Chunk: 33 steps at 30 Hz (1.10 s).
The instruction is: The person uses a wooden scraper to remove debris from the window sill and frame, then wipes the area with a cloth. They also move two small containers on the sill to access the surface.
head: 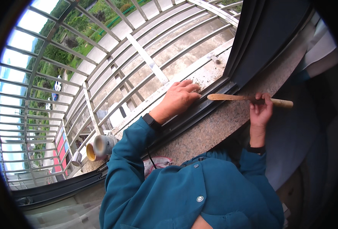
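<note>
My left hand [177,99] rests palm down on the outer ledge [212,71], its fingertips beside a small patch of dark debris next to the black window track [186,116]. I see no object in it, though the palm side is hidden. In my right hand [261,110] is a long, narrow wooden stick [229,97] with a rounded, flattened end, held near its middle. That flat end points left, over the window track close to my left fingertips; the pale round end [285,103] sticks out to the right of my fingers.
Metal window bars [147,55] enclose the ledge outside. Several round containers, one yellow inside [91,151], stand left of my left sleeve. A speckled stone sill [197,133] runs inside the track, with a red-edged cloth [160,162] beside it. A dark frame [260,37] rises at the upper right.
</note>
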Motion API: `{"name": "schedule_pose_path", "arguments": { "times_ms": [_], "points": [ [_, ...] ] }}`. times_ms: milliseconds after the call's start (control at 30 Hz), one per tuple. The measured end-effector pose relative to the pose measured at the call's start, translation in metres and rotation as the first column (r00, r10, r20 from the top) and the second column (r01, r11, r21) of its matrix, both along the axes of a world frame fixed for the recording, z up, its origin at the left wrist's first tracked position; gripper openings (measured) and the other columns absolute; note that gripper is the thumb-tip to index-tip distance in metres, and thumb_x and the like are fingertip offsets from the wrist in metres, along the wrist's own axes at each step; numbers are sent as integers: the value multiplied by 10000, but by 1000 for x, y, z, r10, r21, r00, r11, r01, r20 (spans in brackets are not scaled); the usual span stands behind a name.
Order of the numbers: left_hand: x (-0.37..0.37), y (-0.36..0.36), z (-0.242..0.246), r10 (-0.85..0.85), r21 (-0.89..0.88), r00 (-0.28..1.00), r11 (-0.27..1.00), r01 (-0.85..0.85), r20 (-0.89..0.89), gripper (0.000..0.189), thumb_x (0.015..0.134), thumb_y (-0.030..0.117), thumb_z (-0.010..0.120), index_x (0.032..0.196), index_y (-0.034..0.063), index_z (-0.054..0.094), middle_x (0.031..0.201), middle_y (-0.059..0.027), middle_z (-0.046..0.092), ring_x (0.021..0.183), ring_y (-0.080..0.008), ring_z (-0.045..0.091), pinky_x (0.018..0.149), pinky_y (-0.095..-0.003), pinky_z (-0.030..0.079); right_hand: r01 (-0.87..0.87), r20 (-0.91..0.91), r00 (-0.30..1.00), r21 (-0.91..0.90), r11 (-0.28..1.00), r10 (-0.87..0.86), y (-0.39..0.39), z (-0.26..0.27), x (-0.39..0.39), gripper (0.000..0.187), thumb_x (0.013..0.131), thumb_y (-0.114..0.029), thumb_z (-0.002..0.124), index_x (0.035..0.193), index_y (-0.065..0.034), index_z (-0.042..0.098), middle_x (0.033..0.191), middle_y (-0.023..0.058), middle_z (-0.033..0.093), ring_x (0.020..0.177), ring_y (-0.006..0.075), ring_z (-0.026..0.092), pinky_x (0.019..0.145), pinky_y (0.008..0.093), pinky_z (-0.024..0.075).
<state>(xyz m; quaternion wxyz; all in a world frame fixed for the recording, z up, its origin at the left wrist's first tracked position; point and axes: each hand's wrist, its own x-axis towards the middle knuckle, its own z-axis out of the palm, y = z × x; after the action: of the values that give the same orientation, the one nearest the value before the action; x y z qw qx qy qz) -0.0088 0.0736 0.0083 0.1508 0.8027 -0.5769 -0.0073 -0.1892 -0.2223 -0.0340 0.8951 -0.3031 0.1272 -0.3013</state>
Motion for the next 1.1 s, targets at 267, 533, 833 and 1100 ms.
{"name": "schedule_pose_path", "arguments": {
  "times_ms": [267,533,833,1100],
  "points": [
    [1,-6,0,-37,-4,996,999,37,83,141,849,153,673,985,148,708,1286,-25,666,1323,-266,562,1006,-420,474,11,9,1000,-9,1000,-11,1,0,-1,156,995,-267,602,963,-115,599,938,114,670,449,104,417,552,299,493],
    [2,-10,0,-75,-11,992,997,77,105,133,834,137,664,965,113,669,1269,-53,664,1308,-261,568,972,-401,480,8,-14,1000,-1,1000,-8,2,2,0,160,996,-276,607,958,-121,591,936,98,656,443,108,399,549,293,477],
    [2,-13,-4,-79,-126,997,989,78,1,139,796,74,680,924,99,632,1173,-73,663,1237,-278,600,956,-395,499,-3,-15,1000,8,1000,3,2,1,-1,168,988,-272,617,953,-114,576,931,126,667,449,116,410,561,319,482],
    [11,1,0,174,-218,980,957,-191,-96,66,895,104,699,903,76,639,1052,-85,679,1021,-326,641,850,-426,538,0,-9,1000,11,1000,0,2,2,0,162,983,-267,611,964,-109,579,935,122,666,452,113,405,562,313,477]
  ]
}}
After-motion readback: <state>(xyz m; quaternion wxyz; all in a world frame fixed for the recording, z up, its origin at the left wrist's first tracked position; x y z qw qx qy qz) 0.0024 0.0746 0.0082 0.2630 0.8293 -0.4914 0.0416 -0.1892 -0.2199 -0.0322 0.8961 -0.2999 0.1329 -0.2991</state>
